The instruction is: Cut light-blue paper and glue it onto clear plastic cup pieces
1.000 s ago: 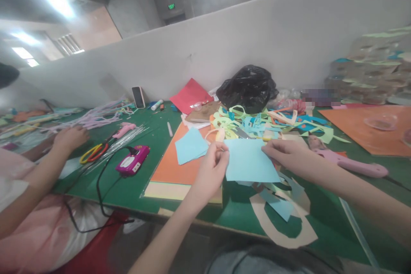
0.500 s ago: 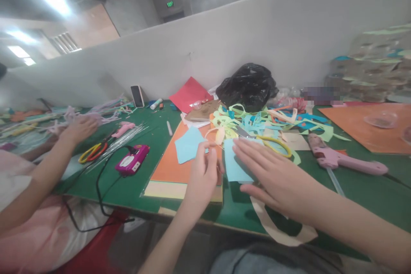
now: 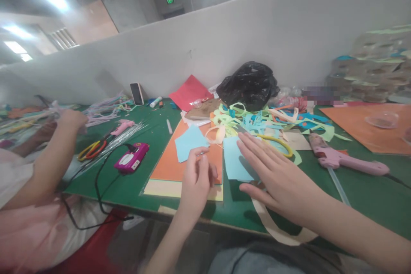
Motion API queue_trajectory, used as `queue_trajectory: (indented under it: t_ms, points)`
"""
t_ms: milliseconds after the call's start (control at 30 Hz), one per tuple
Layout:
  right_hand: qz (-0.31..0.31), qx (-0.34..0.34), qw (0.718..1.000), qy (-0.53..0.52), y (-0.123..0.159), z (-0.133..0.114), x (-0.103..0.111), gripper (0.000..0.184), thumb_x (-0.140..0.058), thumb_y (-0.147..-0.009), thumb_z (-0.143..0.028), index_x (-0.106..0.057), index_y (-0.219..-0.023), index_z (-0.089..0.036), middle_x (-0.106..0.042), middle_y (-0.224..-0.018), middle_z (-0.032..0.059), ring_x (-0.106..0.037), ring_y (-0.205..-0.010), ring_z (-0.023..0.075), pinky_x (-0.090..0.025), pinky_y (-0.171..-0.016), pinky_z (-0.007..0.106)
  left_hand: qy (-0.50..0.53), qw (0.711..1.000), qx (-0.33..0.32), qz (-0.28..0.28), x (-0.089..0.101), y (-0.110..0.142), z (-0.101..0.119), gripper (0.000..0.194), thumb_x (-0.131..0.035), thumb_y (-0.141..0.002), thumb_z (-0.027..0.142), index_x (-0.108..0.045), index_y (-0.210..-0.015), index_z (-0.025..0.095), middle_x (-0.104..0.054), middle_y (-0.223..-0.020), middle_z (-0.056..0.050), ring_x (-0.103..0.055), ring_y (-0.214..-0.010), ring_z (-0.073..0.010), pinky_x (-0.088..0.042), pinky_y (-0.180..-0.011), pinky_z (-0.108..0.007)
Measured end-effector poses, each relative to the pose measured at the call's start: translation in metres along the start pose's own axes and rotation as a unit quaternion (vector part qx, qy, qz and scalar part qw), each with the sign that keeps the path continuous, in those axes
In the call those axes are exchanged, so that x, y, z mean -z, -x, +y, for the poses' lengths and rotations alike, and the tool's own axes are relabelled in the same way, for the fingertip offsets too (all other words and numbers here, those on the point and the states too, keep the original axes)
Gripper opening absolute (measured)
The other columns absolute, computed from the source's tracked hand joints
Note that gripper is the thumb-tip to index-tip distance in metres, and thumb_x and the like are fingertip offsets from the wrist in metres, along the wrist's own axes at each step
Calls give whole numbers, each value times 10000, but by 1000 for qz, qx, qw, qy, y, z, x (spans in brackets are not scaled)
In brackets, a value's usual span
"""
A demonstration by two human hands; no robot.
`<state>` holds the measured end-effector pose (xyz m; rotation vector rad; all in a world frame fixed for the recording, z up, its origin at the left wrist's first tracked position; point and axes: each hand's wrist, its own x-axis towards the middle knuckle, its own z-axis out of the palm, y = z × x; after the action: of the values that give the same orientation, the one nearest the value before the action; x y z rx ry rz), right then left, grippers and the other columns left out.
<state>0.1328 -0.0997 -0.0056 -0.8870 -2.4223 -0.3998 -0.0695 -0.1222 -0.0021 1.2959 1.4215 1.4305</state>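
My right hand (image 3: 276,175) lies flat, fingers stretched out together, over the right part of a light blue paper piece (image 3: 236,160). My left hand (image 3: 198,175) hovers over the lower right of an orange sheet (image 3: 170,158). Its fingers are loosely bent and apart, and nothing shows between them. Just beyond it a second light blue paper piece (image 3: 189,143) rests on the orange sheet. Yellow-handled scissors (image 3: 279,144) lie behind my right hand, partly hidden by it. A beige paper strip (image 3: 272,224) curves below that hand, at the table edge.
Paper scraps (image 3: 250,117) heap up before a black plastic bag (image 3: 248,85). A pink glue gun (image 3: 346,158) lies at right; a purple power box (image 3: 131,158) with a black cable sits at left. A co-worker's arm (image 3: 48,167) reaches over the table's left end.
My left hand has drawn back slightly, left and away from the blue paper under my right hand. My right hand stays nearly still. The co-worker's hand has shifted left.
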Motion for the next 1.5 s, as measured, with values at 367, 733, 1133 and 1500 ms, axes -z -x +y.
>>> queue_trajectory:
  t_ms: [367,733,1133,1500]
  points:
    - [-1,11,999,36,1,-1,0,640,-285,-1057,-506,-476,-1445,-34,-424,-1532,160,-463,-1389,308,-532,-1027,500,2,1000,4,-9,-1,0,-4,253,-441,-981,464,-506,-1054,230,-536,-558,84,-437,-427,-85,-399,-488,-206]
    - [13,13,999,38,1,-1,-3,616,-321,-1052,-496,-485,-1440,-47,-433,-1532,155,-434,-1411,298,-475,-1094,482,17,999,13,-46,0,-3,-4,284,-433,-983,493,-490,-1062,226,-530,-544,84,-453,-427,-93,-414,-492,-216]
    - [23,-9,999,27,4,7,3,621,-376,-1040,-461,-391,-1488,-32,-350,-1575,182,-331,-1472,305,-461,-1111,496,13,998,21,-52,-1,-4,-5,297,-454,-967,498,-502,-1060,220,-535,-547,77,-456,-438,-97,-418,-504,-220]
    - [22,-1,1000,17,5,1,3,639,-384,-1031,-505,-439,-1481,-54,-378,-1561,170,-348,-1465,294,-428,-1147,493,10,999,18,-49,-3,-6,-4,283,-433,-979,492,-486,-1056,225,-560,-673,48,-509,-490,-87,-403,-449,-184]
